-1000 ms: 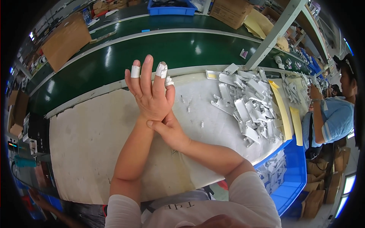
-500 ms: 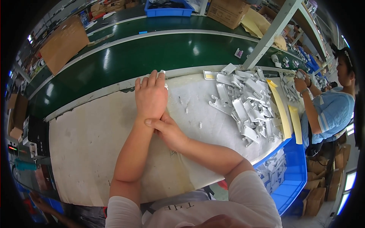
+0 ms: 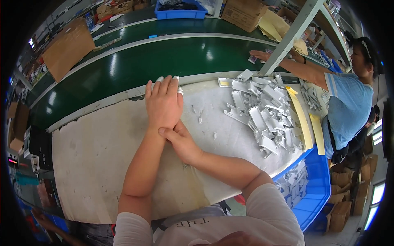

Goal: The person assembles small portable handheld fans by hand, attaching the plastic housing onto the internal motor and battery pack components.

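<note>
My left hand (image 3: 165,103) is stretched out over the far part of the pale worktable (image 3: 94,156), near its edge along the green belt. Its fingers are extended, with small white coverings on some fingertips, and nothing shows in its grasp. Crossing in from the right, my right hand (image 3: 184,143) is wrapped around the left wrist, its thumb on top; the other fingers are mostly hidden beneath. Right of both hands lies a heap of white plastic parts (image 3: 264,110). A few tiny white pieces (image 3: 200,120) are scattered between the hands and the heap.
Beyond the table runs a green conveyor belt (image 3: 160,53). A blue bin (image 3: 316,184) holding white parts stands below the right edge. Yellow strips (image 3: 301,119) border the heap. A metal post (image 3: 291,39) rises behind it. A co-worker (image 3: 349,98) reaches over the belt.
The co-worker at the right has stretched an arm over the belt toward a small purple-and-white item. My hands hold nearly the same pose, the left fingers slightly shifted.
</note>
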Tool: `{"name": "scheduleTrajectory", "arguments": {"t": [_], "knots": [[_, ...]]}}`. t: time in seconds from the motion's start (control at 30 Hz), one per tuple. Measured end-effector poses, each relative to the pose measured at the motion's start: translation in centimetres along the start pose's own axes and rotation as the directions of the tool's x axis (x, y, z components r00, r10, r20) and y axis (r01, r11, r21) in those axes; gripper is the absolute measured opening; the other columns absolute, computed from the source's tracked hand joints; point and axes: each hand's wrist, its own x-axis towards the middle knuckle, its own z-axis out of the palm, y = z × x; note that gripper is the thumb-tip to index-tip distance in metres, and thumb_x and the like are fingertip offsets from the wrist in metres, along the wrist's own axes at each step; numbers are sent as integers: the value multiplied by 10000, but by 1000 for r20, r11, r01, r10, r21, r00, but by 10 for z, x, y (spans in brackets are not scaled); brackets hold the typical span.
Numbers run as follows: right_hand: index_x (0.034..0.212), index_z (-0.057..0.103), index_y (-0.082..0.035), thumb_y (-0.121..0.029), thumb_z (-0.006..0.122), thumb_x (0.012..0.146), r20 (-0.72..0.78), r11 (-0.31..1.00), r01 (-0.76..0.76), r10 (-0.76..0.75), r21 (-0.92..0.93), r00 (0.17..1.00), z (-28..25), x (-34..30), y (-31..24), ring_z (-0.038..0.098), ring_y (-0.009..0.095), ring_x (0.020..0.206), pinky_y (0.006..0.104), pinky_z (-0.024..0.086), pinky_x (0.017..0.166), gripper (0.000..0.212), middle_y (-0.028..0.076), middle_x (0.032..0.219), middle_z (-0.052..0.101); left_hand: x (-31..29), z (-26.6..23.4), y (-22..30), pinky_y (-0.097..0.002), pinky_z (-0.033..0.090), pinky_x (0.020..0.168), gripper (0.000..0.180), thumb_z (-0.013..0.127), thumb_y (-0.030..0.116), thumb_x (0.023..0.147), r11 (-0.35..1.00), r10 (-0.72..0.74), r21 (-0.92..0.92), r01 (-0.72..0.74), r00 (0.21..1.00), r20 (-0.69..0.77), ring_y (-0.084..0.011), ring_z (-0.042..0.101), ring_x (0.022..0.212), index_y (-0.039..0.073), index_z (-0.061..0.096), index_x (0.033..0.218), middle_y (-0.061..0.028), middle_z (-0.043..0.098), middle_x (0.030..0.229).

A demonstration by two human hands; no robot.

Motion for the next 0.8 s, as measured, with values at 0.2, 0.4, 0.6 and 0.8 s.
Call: {"name": "scheduleTrajectory", "arguments": {"t": [0.2, 0.4, 0.6, 0.8], "knots": [[1269, 306, 4, -90, 517, 838, 27, 975, 180, -178, -131, 984, -2, 1, 3, 431, 127, 1070, 273, 366, 905, 488, 81, 1182, 443, 10, -21, 13, -520, 212, 1024, 471, 566, 98, 708, 998, 23, -50, -47, 916, -400, -326, 268, 1264, 82, 497, 1174, -90, 359, 1346], [1295, 279, 7, -87, 520, 836, 47, 971, 199, -195, -130, 980, -1, 2, 2, 423, 147, 1093, 282, 350, 932, 527, 87, 1191, 439, 13, -26, 16, -486, 264, 1006, 421, 572, 86, 700, 999, 40, -19, -48, 953, -299, -319, 343, 1216, 63, 534, 1119, -116, 449, 1264], [1303, 286, -7, -114, 506, 851, 41, 994, 89, -87, -57, 995, -2, 2, 0, 423, 151, 1115, 297, 350, 949, 514, 78, 1210, 436, 4, -11, 5, -381, 461, 749, 214, 576, 79, 717, 990, 48, -129, -50, 999, -18, -268, 590, 776, 34, 606, 924, -105, 630, 802], [1317, 289, -46, -141, 509, 856, 31, 999, -19, 17, 37, 999, 4, 0, -4, 423, 145, 1121, 304, 348, 957, 520, 56, 1218, 437, 1, -8, 0, -396, 462, 735, 249, 565, 80, 735, 994, -9, -110, 24, 991, 132, -295, 592, 778, 40, 603, 978, -117, 633, 862]]}}
